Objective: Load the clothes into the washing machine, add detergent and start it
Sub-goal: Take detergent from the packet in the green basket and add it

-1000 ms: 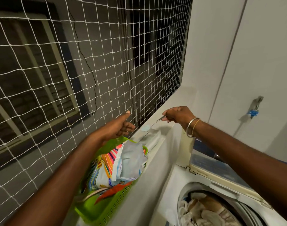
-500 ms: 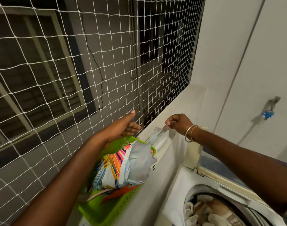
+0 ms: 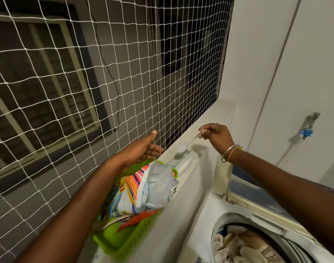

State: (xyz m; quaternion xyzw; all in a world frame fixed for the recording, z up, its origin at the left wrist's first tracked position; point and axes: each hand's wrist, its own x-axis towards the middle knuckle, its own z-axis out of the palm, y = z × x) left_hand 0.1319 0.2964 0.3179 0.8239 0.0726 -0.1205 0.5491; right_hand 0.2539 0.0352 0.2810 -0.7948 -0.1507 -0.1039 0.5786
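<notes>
My right hand (image 3: 216, 134) pinches the handle of a small clear scoop (image 3: 182, 147), whose round bowl hangs just above the ledge. My left hand (image 3: 143, 150) is open, palm up, over the far end of a green plastic basket (image 3: 124, 242) on the ledge. Detergent packets (image 3: 143, 188), one striped in bright colours and one pale grey, stand in the basket. At the lower right the top-load washing machine (image 3: 198, 224) has its lid (image 3: 257, 196) raised, and pale clothes (image 3: 244, 247) fill the drum.
White safety netting (image 3: 86, 73) spans the opening beyond the ledge (image 3: 206, 120). A tap with a blue fitting (image 3: 307, 130) sticks out of the white wall on the right. A white flat object (image 3: 185, 164) lies on the ledge past the basket.
My right hand dipped the scoop toward the ledge by the basket, then lifted it up again. My left hand stayed open above the basket. The camera view shifted slightly.
</notes>
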